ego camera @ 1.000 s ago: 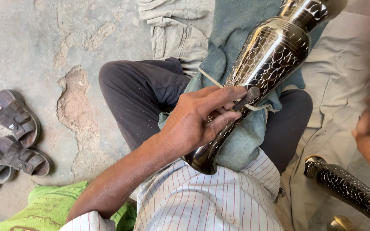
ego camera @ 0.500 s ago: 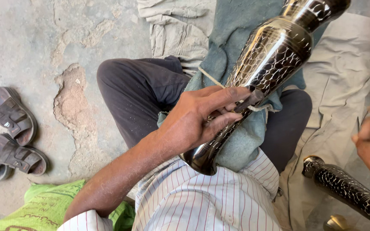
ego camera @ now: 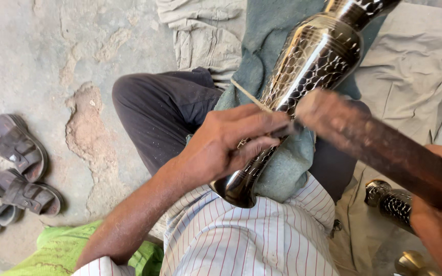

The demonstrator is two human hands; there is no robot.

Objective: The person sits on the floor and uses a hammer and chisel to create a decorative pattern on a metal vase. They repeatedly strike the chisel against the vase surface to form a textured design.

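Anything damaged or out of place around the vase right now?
Nothing on the vase itself. The concrete floor beside the knee is chipped and crumbling, and sandals lie scattered at the left edge.

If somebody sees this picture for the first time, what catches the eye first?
The shiny engraved metal vase lying across the lap at centre, on a grey-green cloth. The left hand presses a small tool against it, while the right hand, lower right, swings a brown wooden mallet toward it.
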